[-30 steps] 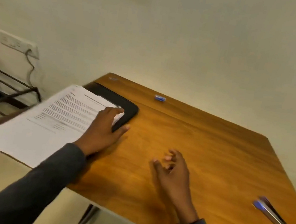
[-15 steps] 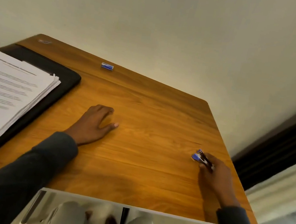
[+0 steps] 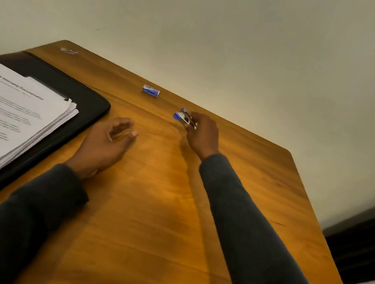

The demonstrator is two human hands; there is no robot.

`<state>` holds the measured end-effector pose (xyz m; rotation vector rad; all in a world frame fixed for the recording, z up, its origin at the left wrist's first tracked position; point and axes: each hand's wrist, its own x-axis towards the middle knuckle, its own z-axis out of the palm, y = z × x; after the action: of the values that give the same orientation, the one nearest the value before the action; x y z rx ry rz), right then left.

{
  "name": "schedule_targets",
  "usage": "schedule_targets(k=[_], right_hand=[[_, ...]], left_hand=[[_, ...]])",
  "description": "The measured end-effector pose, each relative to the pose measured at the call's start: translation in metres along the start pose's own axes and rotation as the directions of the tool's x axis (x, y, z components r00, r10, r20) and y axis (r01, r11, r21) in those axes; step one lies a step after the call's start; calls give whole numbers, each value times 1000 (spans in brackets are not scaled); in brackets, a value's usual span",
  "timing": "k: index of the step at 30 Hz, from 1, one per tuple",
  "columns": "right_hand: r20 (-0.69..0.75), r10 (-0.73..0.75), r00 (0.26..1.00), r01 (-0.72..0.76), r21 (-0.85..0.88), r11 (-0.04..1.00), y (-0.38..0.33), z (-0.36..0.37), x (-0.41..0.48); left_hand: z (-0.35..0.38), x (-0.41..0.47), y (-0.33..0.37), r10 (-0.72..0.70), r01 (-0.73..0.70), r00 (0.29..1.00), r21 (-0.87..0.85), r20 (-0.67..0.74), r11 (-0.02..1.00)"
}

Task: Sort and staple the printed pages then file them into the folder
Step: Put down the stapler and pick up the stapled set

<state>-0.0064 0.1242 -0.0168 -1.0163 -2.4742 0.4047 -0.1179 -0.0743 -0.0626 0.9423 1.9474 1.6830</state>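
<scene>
Right hand (image 3: 203, 134) gripping stapler (image 3: 185, 118), pages (image 3: 7, 119) atop folder (image 3: 85, 100)

Only one view is given, so nothing is shared with a second camera. It's worn on the head and pointed forward and down, so the wooden desk (image 3: 171, 212) is seen from above its near edge, pretty close up. Both dark sleeves (image 3: 252, 236) come in from the bottom corners. The frame is tilted, so the desk's far edge slopes down to the right against the plain wall (image 3: 223, 25) that fills the top. The stapler (image 3: 184, 117) held in the right hand (image 3: 203, 133) lands near mid-frame, and the stack of printed pages (image 3: 7, 119) is cropped by the left border.
</scene>
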Motion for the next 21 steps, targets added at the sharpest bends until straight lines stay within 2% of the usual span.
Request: schedule_targets(k=[6, 11, 15, 17, 21], right_hand=[[-13, 12, 1000, -11, 28, 1000, -17, 72, 84], [-13, 91, 996, -90, 38, 995, -13, 89, 105], [-58, 55, 997, -51, 68, 996, -21, 77, 69], [-84, 42, 996, -30, 139, 990, -35, 65, 36], [54, 124, 991, -135, 353, 926, -72, 44, -44]], left_hand=[[3, 14, -9, 28, -32, 997, -55, -67, 998], [6, 19, -14, 25, -34, 995, -88, -100, 996], [4, 19, -12, 8, -18, 995, -106, -101, 994], [1, 13, 0, -15, -2, 992, -129, -127, 992], [-23, -11, 22, -81, 34, 975, -222, -205, 974]])
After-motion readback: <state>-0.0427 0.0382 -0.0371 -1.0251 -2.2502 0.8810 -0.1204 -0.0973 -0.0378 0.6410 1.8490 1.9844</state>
